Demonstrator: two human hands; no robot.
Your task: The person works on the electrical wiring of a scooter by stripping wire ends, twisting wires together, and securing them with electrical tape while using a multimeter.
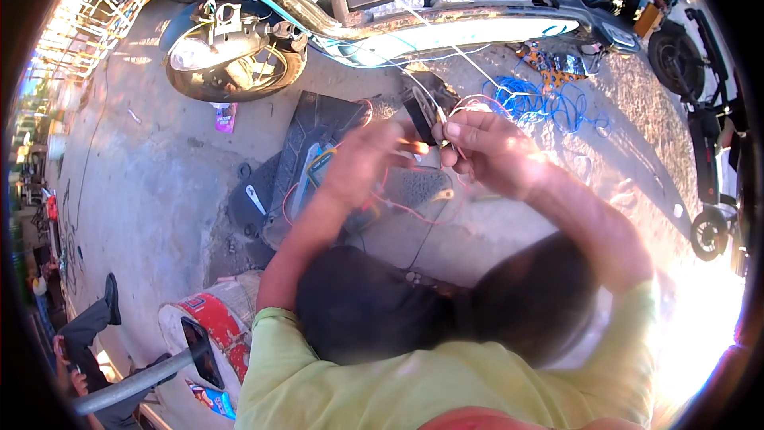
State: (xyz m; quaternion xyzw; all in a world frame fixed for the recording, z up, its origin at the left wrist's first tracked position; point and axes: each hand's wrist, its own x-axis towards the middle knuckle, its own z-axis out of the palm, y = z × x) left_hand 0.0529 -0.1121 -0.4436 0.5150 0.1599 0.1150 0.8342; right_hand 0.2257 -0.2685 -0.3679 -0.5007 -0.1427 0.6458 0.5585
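Observation:
My right hand [485, 151] is closed around wire ends beside a small black block [420, 117] with pale strands at its side. My left hand [366, 159] is motion-smeared just left of it, fingers reaching toward the block; what they hold, if anything, is unclear. Thin red wires [410, 209] loop below my hands. A yellow multimeter [321, 163] lies partly behind my left arm, by a dark textured board [314, 115] on the ground. A tangle of blue wire [549, 111] lies beyond my right hand.
A vehicle body [477, 30] spans the top, with a detached wheel assembly [235, 56] at upper left. A scooter [708, 159] stands at far right. A red-and-white container [211, 318] and metal pole [135, 382] are lower left, beside another person's leg [95, 322].

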